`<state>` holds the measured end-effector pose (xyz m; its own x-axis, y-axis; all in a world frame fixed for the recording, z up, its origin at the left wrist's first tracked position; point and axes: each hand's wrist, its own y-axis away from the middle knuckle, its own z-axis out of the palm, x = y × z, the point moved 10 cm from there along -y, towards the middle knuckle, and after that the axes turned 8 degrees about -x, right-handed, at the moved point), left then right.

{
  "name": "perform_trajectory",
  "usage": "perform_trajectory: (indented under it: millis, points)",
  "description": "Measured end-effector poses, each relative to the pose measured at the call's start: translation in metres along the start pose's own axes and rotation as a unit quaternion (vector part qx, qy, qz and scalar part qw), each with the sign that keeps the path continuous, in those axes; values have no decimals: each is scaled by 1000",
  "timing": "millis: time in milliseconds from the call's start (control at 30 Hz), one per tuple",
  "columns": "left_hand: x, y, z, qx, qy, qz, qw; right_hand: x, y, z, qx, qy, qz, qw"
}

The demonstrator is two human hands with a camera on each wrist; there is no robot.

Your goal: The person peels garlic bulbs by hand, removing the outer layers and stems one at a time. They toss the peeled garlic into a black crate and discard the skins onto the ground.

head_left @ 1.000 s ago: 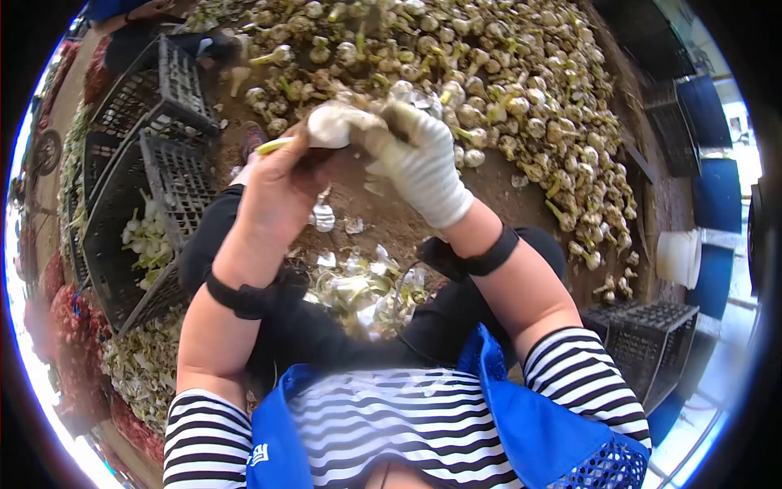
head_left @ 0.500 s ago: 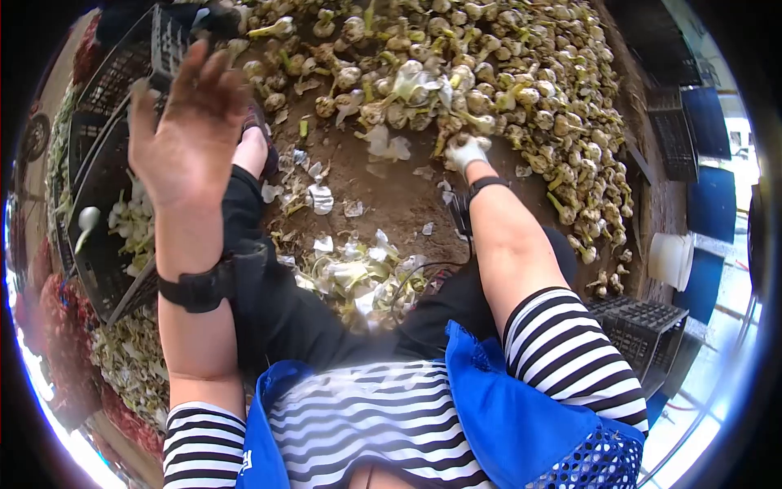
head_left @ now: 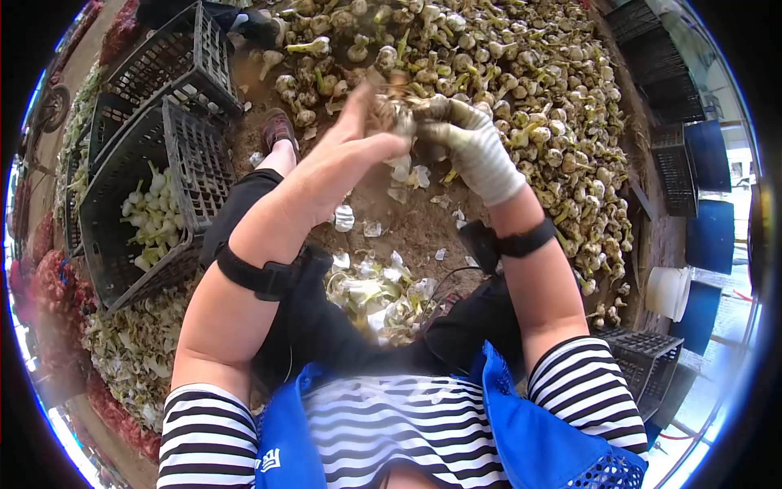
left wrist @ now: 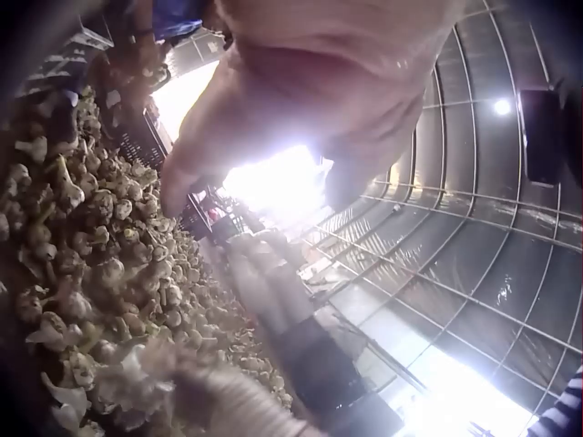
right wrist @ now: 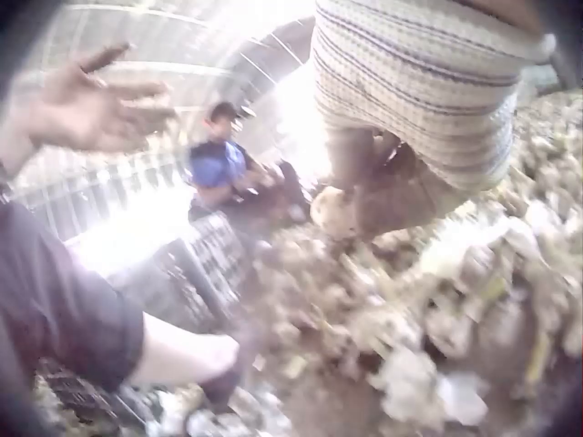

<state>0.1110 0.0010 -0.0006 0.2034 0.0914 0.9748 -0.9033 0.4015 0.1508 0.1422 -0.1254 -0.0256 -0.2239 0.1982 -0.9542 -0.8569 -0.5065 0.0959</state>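
The gloved right hand (head_left: 479, 155) (right wrist: 414, 105) pinches a pale garlic bulb (right wrist: 333, 212) at its fingertips. Opposite it is the bare left hand (head_left: 330, 167) (right wrist: 96, 111), fingers extended and thumb apart, with a gap between them in the right wrist view. In the head view the two hands come close together around a blurred brownish bulb; whether the left touches it, I cannot tell. From the left wrist view, the left hand (left wrist: 310, 86) looms large above the garlic pile (left wrist: 118, 264), and the blurred glove (left wrist: 223, 396) is low in the picture.
Black crates (head_left: 199, 167) stand at the left, one containing cleaned white bulbs (head_left: 155, 213). Peeled skins (head_left: 379, 297) lie between the legs. A white bucket (head_left: 668, 293) and another crate (head_left: 643, 359) are at the right. Another person (right wrist: 223, 168) sits beyond the pile.
The left hand has come back from beside the crates toward the middle. The right hand has risen from the pile's edge with a bulb. The bulb seen falling near the crate is no longer in the air.
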Motion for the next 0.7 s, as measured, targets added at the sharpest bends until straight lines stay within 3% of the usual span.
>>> perform_trajectory:
  millis: [33, 67, 100, 133, 167, 233, 267, 300, 333, 367, 400, 433, 467, 500, 533, 567, 633, 700]
  points:
    - [-11, 4, 20, -66, 187, -48, 979, -19, 8, 19, -46, -2, -28, 999]
    - [-8, 8, 25, -69, 185, -46, 979, -22, 15, 20, -44, 0, -31, 999]
    - [-8, 11, 24, -45, 196, -49, 978, -39, 24, 8, 28, 156, -79, 984]
    - [-8, 13, 23, -20, 207, -52, 977, -57, 33, 1, 99, 305, -124, 939]
    - [-12, 13, 24, -21, 206, -51, 977, -56, 34, 0, 100, 305, -125, 939]
    - [-13, 11, 25, -28, 160, -11, 987, -93, 64, 7, 215, 414, -342, 816]
    - [-15, 13, 33, -38, 145, -26, 988, -98, 62, 26, 201, 393, -331, 834]
    - [-20, 14, 39, -40, 144, -33, 988, -62, 48, 25, 176, 348, -209, 897]
    - [-21, 13, 42, -31, 162, -21, 986, -70, 56, 49, 182, 508, -301, 786]
    - [-20, 13, 43, -20, 179, -8, 984, -67, 64, 74, 179, 644, -380, 639]
    - [-30, 18, 44, 5, 242, -62, 968, -48, 46, 51, 126, 507, -315, 793]
    - [-27, 18, 40, 10, 239, -62, 969, -50, 43, 48, 124, 502, -318, 795]
    - [-23, 17, 35, 18, 245, -58, 968, -46, 37, 17, 142, 269, -290, 907]
    - [-22, 15, 31, 24, 253, -55, 966, -31, 31, -9, 150, 20, -242, 958]
    - [-19, 12, 27, 22, 245, -26, 969, -61, 50, 11, 129, 288, -245, 917]
    - [-21, 10, 26, 23, 246, -28, 969, -65, 51, 7, 130, 288, -243, 917]
    - [-27, 8, 31, 4, 217, -58, 974, -70, 54, 43, 47, 581, -298, 756]
    - [-39, 6, 32, 5, 184, -69, 980, -60, 65, 54, 51, 609, -347, 712]
